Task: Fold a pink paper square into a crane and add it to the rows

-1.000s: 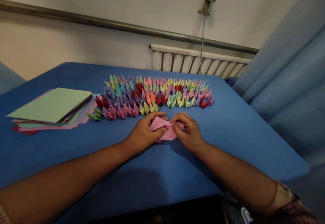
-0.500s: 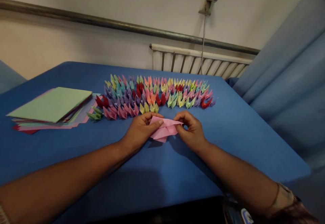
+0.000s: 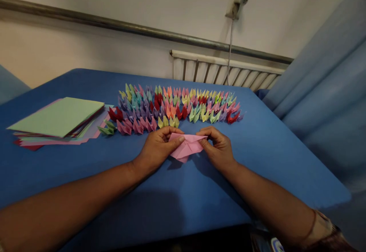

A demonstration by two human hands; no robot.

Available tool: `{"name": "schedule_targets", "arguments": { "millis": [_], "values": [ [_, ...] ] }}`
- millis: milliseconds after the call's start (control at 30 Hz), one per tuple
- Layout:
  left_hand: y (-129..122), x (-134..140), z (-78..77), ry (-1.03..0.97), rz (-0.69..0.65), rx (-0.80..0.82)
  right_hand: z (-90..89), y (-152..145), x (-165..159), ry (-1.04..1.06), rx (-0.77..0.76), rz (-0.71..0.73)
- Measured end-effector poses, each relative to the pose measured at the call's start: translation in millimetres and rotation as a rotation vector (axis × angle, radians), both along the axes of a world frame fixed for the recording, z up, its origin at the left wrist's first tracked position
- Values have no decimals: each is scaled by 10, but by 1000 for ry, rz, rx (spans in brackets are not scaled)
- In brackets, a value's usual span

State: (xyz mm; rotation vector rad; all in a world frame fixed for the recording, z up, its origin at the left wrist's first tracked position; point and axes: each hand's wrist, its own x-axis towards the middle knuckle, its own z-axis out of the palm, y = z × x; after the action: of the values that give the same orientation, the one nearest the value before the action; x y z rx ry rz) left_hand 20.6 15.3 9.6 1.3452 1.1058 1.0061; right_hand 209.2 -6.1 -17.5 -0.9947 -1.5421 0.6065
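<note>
Lying between two hands at the dial's centre: one pink paper [image 3: 185, 149], part-folded, held over the blue worktop [image 3: 274, 145]. Left hand [image 3: 154, 147], one: narrow grip on the nine-o'clock edge, thumb on top. Right hand [image 3: 219, 147], one: fingers pinched on the corner toward two o'clock. Change noted: a second ago both hands crowded the paper's middle, an upper layer lifted; now the right hand sits out at the corner, the layer lies flatter, and a point shows toward six o'clock. Reading: a fold appears to have been spread and straightened, the piece judged still in shaping. Folded paper figures [image 3: 171, 111], from ten to one o'clock: many, in packed rows, too overlapped for a sure count. Countable in the front row: one green figure [image 3: 107, 128], two yellow figures [image 3: 174, 122]; the pink ones between overlap. Paper stack [image 3: 60, 118], toward ten o'clock: one, green sheet uppermost, remaining sheets uncountable. Surroundings: one radiator [image 3: 225, 61] and one wall socket [image 3: 235, 7], both toward one o'clock.
</note>
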Motion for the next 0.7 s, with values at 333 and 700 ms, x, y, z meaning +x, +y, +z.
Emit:
{"name": "schedule_targets", "arguments": {
  "millis": [333,700],
  "values": [
    [14,-61,4,113,-133,81,53,-26,36,-109,85,44],
    [7,-48,5,9,-125,13,20,-37,73,-57,171,50]
  ]
}}
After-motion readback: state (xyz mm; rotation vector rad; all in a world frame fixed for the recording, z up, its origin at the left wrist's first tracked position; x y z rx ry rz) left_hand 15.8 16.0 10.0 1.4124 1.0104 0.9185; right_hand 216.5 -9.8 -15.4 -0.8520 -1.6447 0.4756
